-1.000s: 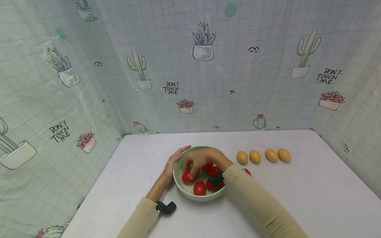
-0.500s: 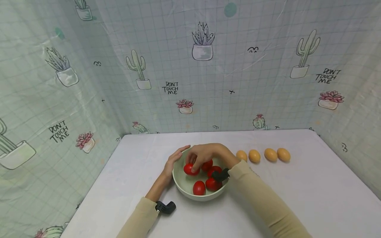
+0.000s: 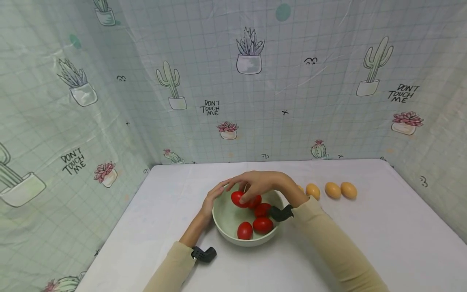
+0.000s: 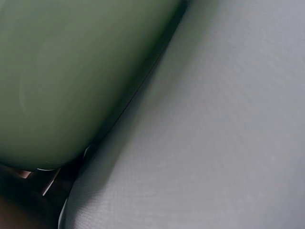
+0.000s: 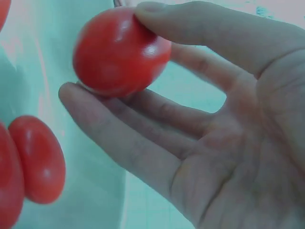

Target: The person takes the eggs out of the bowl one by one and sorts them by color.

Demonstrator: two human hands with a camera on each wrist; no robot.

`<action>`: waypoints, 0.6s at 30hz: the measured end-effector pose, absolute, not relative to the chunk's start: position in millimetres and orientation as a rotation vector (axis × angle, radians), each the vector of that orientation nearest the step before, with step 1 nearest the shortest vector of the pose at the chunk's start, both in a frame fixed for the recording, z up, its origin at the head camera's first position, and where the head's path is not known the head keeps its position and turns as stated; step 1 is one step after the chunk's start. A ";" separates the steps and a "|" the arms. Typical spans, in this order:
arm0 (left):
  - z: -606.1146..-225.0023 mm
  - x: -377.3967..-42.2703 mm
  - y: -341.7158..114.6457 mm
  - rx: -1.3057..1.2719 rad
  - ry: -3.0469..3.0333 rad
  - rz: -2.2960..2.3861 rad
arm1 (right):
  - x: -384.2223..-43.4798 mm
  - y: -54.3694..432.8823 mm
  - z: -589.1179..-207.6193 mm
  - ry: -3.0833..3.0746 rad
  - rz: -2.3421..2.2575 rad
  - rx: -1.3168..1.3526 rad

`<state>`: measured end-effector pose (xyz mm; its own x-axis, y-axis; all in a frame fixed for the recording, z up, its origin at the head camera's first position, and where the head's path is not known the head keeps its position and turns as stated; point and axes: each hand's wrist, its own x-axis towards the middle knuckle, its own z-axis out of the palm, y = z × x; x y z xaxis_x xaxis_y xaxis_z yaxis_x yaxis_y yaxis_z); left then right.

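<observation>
A pale green bowl (image 3: 227, 228) stands on the white table with several glossy red plum tomatoes (image 3: 262, 225) inside. Along its left wall lies my left hand (image 3: 210, 200), fingers stretched toward the rim and touching it. Over the back of the bowl, my right hand (image 3: 263, 181) pinches one tomato (image 3: 238, 199) between thumb and fingers. In the right wrist view the thumb presses on top of the held tomato (image 5: 114, 55), and fingers support it from below. The left wrist view shows mainly the outer wall of the bowl (image 4: 71, 71); there the hand is mostly dark.
Several yellow-orange oval fruits (image 3: 333, 190) lie in a row at the back right of the white table (image 3: 372, 235), one partly behind the right wrist. A patterned cloth (image 3: 284, 134) hangs behind and at both sides. Each wrist wears a black camera band (image 3: 204, 254).
My right hand has lifted the tomato from the bowl's left part and moved it back and slightly right. The left hand stays at the bowl.
</observation>
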<state>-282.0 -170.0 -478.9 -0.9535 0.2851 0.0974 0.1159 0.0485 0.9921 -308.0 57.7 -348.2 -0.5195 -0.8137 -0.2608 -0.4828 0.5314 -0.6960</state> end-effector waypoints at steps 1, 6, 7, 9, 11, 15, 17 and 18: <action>-478.9 -281.9 -169.7 0.422 2.172 2.047 | -307.1 60.6 -347.2 2.205 -0.762 -1.048; -477.7 -280.7 -168.8 0.413 2.149 2.072 | -302.5 76.8 -342.1 2.197 -0.848 -1.064; -477.5 -280.5 -168.7 0.411 2.146 2.072 | -301.5 80.3 -341.1 2.192 -0.869 -1.073; -477.6 -280.3 -168.7 0.419 2.130 2.075 | -298.8 87.5 -339.0 2.208 -0.889 -1.101; -477.8 -280.2 -168.6 0.424 2.122 2.073 | -295.6 94.4 -336.9 2.233 -0.907 -1.123; -478.7 -279.9 -168.5 0.437 2.119 2.068 | -289.1 108.2 -333.8 2.329 -0.909 -1.158; -479.0 -279.0 -168.3 0.438 2.114 2.070 | -286.8 115.0 -333.2 2.340 -0.937 -1.148; -479.2 -278.5 -168.2 0.437 2.111 2.072 | -285.8 118.7 -333.4 2.346 -0.948 -1.142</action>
<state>-278.5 -168.2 -479.2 -0.9461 0.3097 0.0946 0.1004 0.0029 0.9949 -285.8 118.7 -333.4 -0.6066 -0.7945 -0.0299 -0.5505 0.4468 -0.7052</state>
